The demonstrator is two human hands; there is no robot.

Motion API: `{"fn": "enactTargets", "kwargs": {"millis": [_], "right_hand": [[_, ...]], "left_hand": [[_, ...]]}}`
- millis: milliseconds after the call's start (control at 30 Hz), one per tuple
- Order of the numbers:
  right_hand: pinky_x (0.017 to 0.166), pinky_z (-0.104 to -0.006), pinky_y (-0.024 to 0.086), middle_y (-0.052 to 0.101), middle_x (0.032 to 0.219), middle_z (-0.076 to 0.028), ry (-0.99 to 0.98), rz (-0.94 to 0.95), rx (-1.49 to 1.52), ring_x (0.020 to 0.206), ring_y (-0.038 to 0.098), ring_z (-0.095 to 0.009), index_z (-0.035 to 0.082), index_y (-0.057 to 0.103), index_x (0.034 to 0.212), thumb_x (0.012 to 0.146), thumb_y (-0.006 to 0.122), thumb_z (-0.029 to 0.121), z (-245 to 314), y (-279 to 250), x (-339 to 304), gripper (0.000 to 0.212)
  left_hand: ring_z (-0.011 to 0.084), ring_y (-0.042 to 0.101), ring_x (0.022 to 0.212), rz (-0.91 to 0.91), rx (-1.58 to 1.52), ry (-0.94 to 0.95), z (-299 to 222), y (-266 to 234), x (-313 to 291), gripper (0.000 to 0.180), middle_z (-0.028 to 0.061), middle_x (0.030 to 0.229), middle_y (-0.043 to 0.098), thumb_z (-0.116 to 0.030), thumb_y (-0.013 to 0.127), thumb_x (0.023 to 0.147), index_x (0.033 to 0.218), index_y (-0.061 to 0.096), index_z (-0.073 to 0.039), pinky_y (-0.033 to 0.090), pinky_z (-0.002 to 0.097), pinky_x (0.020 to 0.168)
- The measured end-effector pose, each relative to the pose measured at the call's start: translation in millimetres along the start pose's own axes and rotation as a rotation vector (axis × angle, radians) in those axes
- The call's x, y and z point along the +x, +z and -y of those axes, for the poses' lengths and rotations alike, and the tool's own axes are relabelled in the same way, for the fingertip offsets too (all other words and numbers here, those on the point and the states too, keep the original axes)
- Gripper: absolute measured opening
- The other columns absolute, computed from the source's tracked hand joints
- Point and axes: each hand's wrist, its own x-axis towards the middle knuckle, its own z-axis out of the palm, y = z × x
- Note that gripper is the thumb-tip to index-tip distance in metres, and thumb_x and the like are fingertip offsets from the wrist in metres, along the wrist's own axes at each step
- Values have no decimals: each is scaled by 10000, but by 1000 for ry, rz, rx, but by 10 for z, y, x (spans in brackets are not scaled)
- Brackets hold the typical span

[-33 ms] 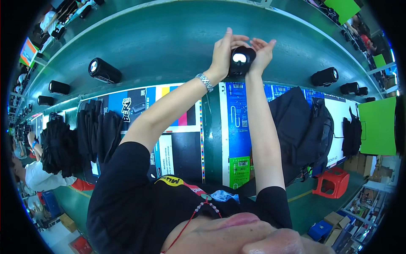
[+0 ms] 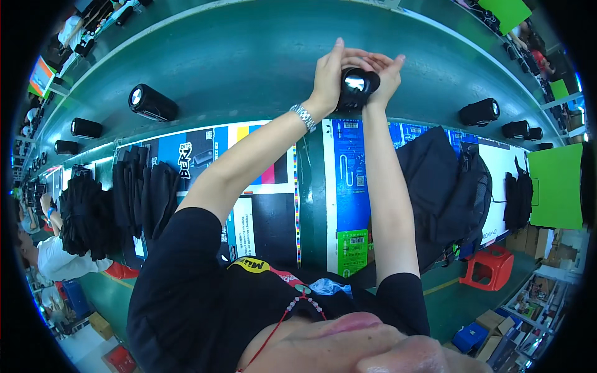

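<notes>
A black cylindrical speaker (image 2: 357,99) stands or is held over the green bench, its glossy end cap facing up and catching a bright reflection. My left hand (image 2: 325,84) lies along its left side, thumb raised and fingers curled round the far side. Against the right side rests my right hand (image 2: 387,86), its fingers bent over toward those of the left, so the two hands ring the speaker. Their fingertips overlap behind it and are partly hidden. A silver watch (image 2: 303,118) circles my left wrist.
More black speakers lie along the bench, one at left (image 2: 152,103) and one at right (image 2: 479,112). Black cloth pouches (image 2: 158,196) hang over the near edge at left. A black backpack (image 2: 444,186) lies at right, near a red stool (image 2: 488,267). A co-worker (image 2: 68,256) sits far left.
The fingers of my right hand have closed in toward the left hand. The speaker has turned or tilted slightly, and the reflection on its cap has shifted.
</notes>
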Motion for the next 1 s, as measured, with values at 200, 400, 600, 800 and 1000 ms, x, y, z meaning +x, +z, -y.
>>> {"fn": "enactTargets", "kwargs": {"millis": [200, 400, 600, 800, 1000], "right_hand": [[586, -313, 430, 618, 614, -72, -3, 181, -480, 590, 554, -150, -40, 666, 710, 931, 502, 369, -278, -115, 155, 493], [697, -298, 489, 660, 811, -69, -8, 181, -59, 749, 602, -138, -55, 689, 829, 898, 571, 218, -652, -218, 337, 306], [697, -408, 554, 655, 926, -147, 365, 36, -20, 785, 648, -283, -47, 637, 1001, 871, 606, 243, -163, -706, 433, 320], [704, -294, 530, 616, 821, -132, -159, -65, -218, 750, 611, -197, -65, 571, 858, 952, 538, 266, 314, -712, -14, 346], [711, -285, 497, 615, 791, -102, -340, 183, -243, 731, 603, -167, -42, 575, 855, 963, 478, 148, 905, -188, -1113, 240]], "left_hand": [[133, 616, 718, -170, -23, -90, 481, -232, 174, 447, 77, 807, 658, -337, 419, 965, 863, 648, 33, 488, 261, 703], [165, 624, 823, -316, 244, -58, 299, -248, 118, 394, 101, 902, 673, -337, 500, 951, 1005, 624, 33, 485, 296, 766], [228, 586, 1069, -262, 670, 139, -521, -606, -917, 401, 170, 1158, 602, -308, 510, 954, 1207, 560, 0, 451, 333, 927], [238, 597, 937, -570, 1501, 365, -1812, -1744, -2446, 313, 117, 1079, 598, -198, 648, 856, 1120, 605, -35, 468, 336, 820], [288, 551, 902, -592, 2001, 109, -2118, -2122, -3341, 344, 127, 963, 589, -268, 741, 737, 961, 633, -30, 456, 391, 770]]}}
